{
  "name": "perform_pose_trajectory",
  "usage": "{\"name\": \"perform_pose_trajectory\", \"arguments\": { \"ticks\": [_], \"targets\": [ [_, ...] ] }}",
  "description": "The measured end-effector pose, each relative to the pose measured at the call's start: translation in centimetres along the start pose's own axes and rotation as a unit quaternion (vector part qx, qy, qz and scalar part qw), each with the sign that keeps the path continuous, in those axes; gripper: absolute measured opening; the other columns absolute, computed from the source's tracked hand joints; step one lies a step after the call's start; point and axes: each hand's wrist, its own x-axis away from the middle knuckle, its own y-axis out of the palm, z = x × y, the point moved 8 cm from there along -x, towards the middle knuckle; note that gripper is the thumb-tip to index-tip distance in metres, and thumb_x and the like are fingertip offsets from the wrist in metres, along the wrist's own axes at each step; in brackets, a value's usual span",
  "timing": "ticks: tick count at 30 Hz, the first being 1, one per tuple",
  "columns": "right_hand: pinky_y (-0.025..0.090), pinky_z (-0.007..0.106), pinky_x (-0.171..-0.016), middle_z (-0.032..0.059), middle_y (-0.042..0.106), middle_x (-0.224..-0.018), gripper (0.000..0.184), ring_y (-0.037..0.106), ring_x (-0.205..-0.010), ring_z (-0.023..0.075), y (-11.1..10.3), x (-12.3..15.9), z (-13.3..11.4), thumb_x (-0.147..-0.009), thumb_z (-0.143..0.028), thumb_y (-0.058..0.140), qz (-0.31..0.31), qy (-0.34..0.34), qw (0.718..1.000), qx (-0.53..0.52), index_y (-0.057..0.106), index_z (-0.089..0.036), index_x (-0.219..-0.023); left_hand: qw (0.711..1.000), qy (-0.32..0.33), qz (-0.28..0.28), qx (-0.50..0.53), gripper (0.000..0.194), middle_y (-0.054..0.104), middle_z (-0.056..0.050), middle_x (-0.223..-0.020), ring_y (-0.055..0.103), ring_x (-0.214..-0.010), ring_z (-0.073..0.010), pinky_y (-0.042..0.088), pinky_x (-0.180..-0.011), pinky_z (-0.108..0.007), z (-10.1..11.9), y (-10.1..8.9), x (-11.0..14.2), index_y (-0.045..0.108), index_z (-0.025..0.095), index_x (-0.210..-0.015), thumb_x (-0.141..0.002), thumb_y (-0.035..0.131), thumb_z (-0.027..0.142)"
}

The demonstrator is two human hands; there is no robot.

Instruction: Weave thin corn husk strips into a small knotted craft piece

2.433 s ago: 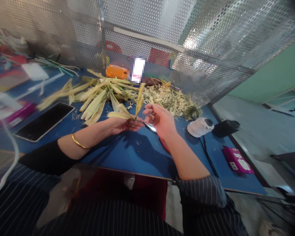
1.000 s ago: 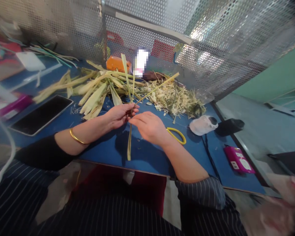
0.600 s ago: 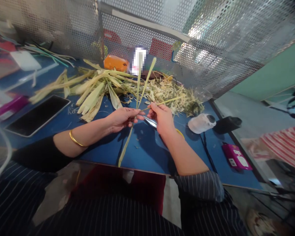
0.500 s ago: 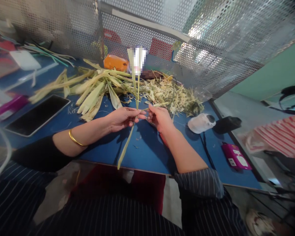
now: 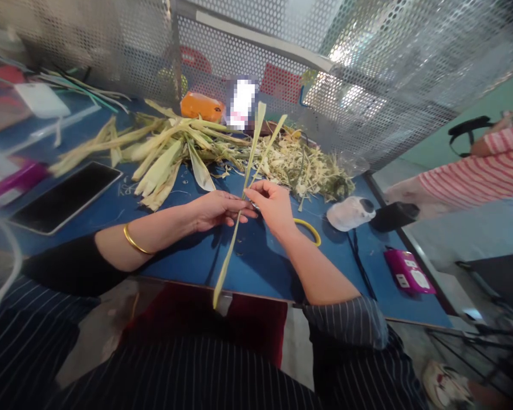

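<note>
Leaf strips (image 5: 228, 256) are in both hands right now, on the near side of the shred pile (image 5: 301, 168), which I'll use as the landmark for everything. Two blades stick up, tips overlapping the pile from this view, and one long tail hangs down past the tabletop (image 5: 265, 273) edge. Left hand (image 5: 214, 210) has its thumb pressed onto the strips with the fingers underneath, kinda loosely stacked. Right hand (image 5: 276, 208) is pinching thumb-to-forefinger around the same crossing spot, and the two hands are basically touching there.

Rest of the mess: big leaf bundle (image 5: 166, 159) just left of the shred pile, orange packet (image 5: 202, 106) behind that bundle, dark tablet (image 5: 66, 196) well off to the pile's left. Yellow loop (image 5: 311, 230) is on its near side, white spool (image 5: 350, 214) near its right end, black spool (image 5: 395, 216) and magenta pack (image 5: 410, 270) further right. Someone's striped sleeve (image 5: 479, 171) shows way right of it too.
</note>
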Motion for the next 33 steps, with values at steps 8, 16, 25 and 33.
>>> {"name": "perform_pose_trajectory", "arguments": {
  "ticks": [8,16,25,33],
  "targets": [
    [0.040,0.037,-0.088,0.0012,0.068,-0.080,0.012,0.060,-0.082,0.0168,0.4,2.0,-5.2,-0.085,-0.030,0.065,0.031,-0.305,0.920,0.245,0.068,-0.022,-0.077,0.998,0.047,0.027,-0.045,0.004,0.067,-0.007,-0.068,0.058,-0.056,-0.0085,0.033,-0.038,-0.014,0.8,0.1,0.6,0.069,0.009,-0.070,-0.074,0.066,0.008],
    [0.044,0.030,-0.080,0.0045,0.066,-0.093,0.018,0.061,-0.088,0.0152,1.2,1.1,-3.7,-0.095,-0.029,0.049,-0.071,-0.275,0.938,0.200,0.064,-0.019,-0.099,0.992,0.083,0.058,-0.077,0.019,0.063,-0.005,-0.061,0.050,-0.045,-0.0062,0.026,-0.034,-0.016,1.6,0.1,0.8,0.063,0.011,-0.063,-0.081,0.062,0.017],
    [0.042,0.029,-0.071,0.0028,0.065,-0.078,0.021,0.057,-0.072,0.0151,-0.2,-0.1,-2.3,-0.094,-0.029,0.049,-0.053,-0.191,0.950,0.244,0.066,-0.019,-0.087,0.992,0.117,0.039,-0.029,0.045,0.064,-0.010,-0.065,0.057,-0.057,-0.0086,0.025,-0.035,-0.016,3.5,-0.5,1.1,0.045,0.015,-0.049,-0.090,0.054,0.028],
    [0.044,0.027,-0.063,0.0026,0.066,-0.085,0.018,0.054,-0.068,0.0118,0.9,-0.1,-0.9,-0.080,-0.035,0.064,-0.099,-0.040,0.994,0.032,0.070,-0.019,-0.083,0.977,0.074,-0.006,-0.201,0.023,0.073,-0.011,-0.074,0.043,-0.039,-0.0047,0.026,-0.035,-0.018,1.9,1.5,1.4,0.069,0.009,-0.070,-0.085,0.057,0.020]
  ]
}}
